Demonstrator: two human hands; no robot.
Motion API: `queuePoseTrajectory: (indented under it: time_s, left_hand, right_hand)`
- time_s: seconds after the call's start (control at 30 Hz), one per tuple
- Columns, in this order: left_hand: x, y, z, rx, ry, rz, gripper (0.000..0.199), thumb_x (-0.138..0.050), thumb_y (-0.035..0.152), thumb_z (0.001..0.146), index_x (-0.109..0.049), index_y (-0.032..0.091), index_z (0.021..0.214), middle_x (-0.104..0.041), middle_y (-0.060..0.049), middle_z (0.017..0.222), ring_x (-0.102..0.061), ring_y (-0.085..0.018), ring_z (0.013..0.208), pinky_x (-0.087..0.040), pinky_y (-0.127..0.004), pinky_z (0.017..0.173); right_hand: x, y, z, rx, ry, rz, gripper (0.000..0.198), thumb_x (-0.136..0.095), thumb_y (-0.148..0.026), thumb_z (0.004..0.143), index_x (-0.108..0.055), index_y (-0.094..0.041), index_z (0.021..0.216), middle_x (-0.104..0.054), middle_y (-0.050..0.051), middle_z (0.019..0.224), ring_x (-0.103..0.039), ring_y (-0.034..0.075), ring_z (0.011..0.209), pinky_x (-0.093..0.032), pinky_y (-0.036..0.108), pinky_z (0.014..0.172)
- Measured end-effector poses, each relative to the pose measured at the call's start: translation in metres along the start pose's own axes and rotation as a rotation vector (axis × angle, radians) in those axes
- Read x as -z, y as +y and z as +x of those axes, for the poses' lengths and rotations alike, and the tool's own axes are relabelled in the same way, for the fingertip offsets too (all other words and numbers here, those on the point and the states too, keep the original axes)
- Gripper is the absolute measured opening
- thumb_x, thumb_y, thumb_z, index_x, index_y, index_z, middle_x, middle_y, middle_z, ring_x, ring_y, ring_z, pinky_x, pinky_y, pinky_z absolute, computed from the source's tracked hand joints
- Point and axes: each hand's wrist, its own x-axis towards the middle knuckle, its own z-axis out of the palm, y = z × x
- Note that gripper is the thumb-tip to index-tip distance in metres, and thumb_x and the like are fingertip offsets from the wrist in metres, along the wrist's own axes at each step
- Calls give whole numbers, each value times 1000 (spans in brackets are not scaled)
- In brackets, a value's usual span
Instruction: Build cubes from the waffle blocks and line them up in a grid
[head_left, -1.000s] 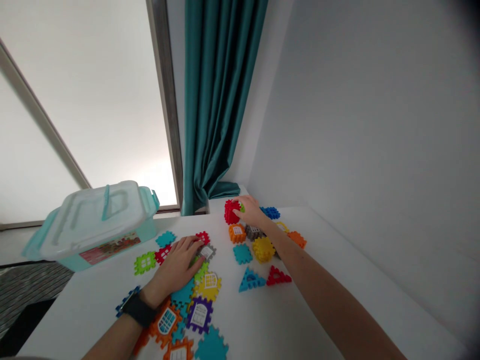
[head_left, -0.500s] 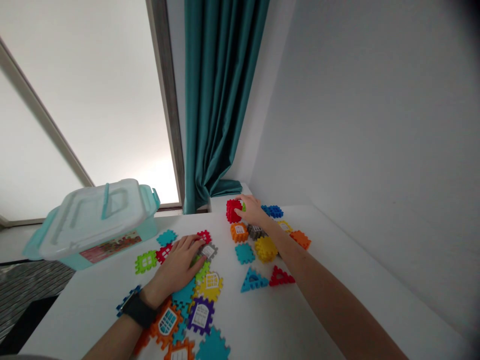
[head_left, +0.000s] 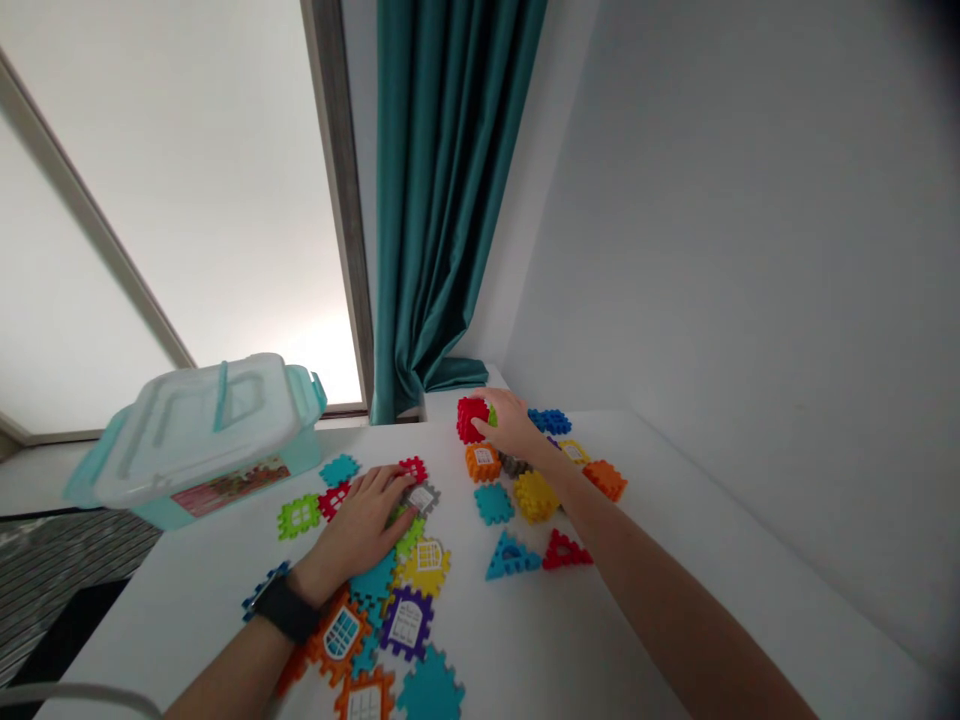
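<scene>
My left hand [head_left: 365, 522] lies with fingers spread over loose interlocking toy tiles. Near its fingertips are a grey tile [head_left: 424, 498] and a small red tile [head_left: 414, 468]; other tiles are partly hidden beneath it. A yellow window tile [head_left: 425, 566] and a purple one [head_left: 406, 622] lie closer to me. Farther off, my right hand [head_left: 514, 428] is closed at a stack of red tiles [head_left: 471, 420], thumb and fingers against its right side. A bit of green tile [head_left: 492, 416] shows between them. Just nearer stands an orange stack [head_left: 482, 461].
A lidded teal box [head_left: 217, 450] stands at the table's left edge. Yellow tiles [head_left: 536, 497], blue tiles [head_left: 551, 421], orange tiles [head_left: 605, 480] and blue and red triangles [head_left: 513, 556] lie on the right. A green curtain [head_left: 450, 200] hangs behind; a wall [head_left: 720, 250] borders the right.
The whole view has shifted slightly, so everything appears a little farther right. Both hands keep nearly the same places against the tiles.
</scene>
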Motion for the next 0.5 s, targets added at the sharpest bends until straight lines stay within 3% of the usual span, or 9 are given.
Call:
queuePoseTrajectory:
  time_s: [0.27, 0.4, 0.5]
  left_hand:
    - [1, 1, 0, 11, -5, -5, 31, -54, 34, 96, -61, 24, 124, -60, -11, 131, -55, -30, 123, -45, -49, 104]
    - [3, 2, 1, 0, -4, -8, 32, -54, 33, 96, -60, 24, 125, -60, -10, 131, -56, -29, 121, -46, -48, 103]
    - [5, 3, 0, -16, 12, -1, 31, -53, 31, 95, -60, 24, 125, -60, -10, 129, -56, -28, 120, -46, -47, 103]
  right_hand:
    - [-9, -46, -39, 246, -10, 57, 23, -61, -23, 87, -66, -22, 110, -66, 10, 124, -52, 28, 123, -30, 48, 109]
    - [-16, -65, -56, 329, -166, 5, 18, -56, -18, 92, -67, -23, 105, -68, 7, 117, -52, 25, 120, -24, 50, 110]
    - [-19, -73, -62, 358, -270, -30, 20, -53, -15, 94, -67, -23, 105, -68, 7, 114, -53, 25, 117, -26, 51, 108]
